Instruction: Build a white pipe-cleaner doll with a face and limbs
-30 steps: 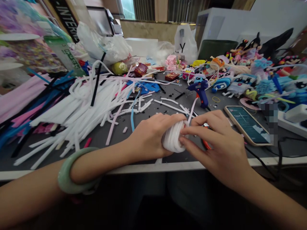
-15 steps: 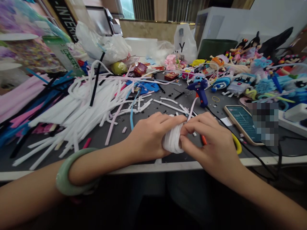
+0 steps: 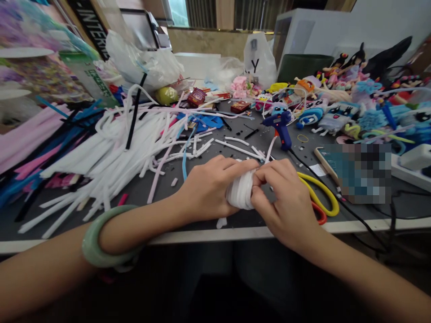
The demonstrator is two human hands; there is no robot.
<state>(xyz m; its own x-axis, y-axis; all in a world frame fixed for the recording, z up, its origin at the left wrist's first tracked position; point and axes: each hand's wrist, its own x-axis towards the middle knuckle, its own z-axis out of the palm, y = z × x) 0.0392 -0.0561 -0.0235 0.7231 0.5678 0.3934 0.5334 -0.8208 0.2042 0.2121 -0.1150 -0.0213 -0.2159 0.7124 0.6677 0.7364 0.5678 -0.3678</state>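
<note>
A white coil of fuzzy stems (image 3: pixel 241 192) is held between both hands above the table's front edge. My left hand (image 3: pixel 209 188), with a green bangle on the wrist, wraps round its left side. On the right, my right hand (image 3: pixel 286 202) pinches the coil's right side with thumb and fingers. Just behind my right hand a pale pink stem (image 3: pixel 270 150) lies near the blue glue gun (image 3: pixel 282 127). Scissors with yellow and red handles (image 3: pixel 323 199) lie partly under my right hand.
A large pile of white stems (image 3: pixel 134 154) covers the left of the table (image 3: pixel 215 234), beside pink, blue and black ones. At the right are a phone (image 3: pixel 332 163), cables and a power strip (image 3: pixel 411 172). Dolls and plush figures (image 3: pixel 340 119) crowd the back right.
My right hand has shifted slightly left and down, showing more of the scissors' handles. The white coil has moved slightly left and up within my hands.
</note>
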